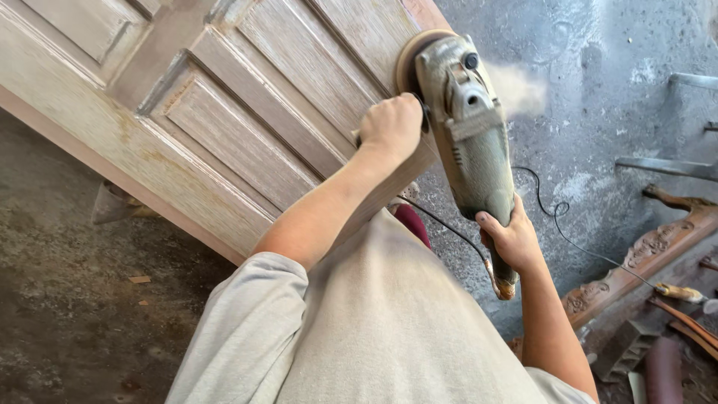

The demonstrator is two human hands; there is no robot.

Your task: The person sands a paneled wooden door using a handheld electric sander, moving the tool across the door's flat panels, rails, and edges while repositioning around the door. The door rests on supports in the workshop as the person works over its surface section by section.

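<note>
A dusty grey angle grinder [467,127] with a round sanding disc [410,58] presses against the edge of a pale panelled wooden door [247,112] lying flat across the top left. My left hand [390,129] is shut around the grinder's side handle. At the tool's rear grip my right hand [512,238] is closed around the body. A puff of dust [520,88] drifts off to the right of the disc.
The grinder's black cord [557,217] trails over the concrete floor [598,150] to the right. A carved wooden piece [643,251] and scrap bits lie at the lower right. The ground under the door on the left is dirty.
</note>
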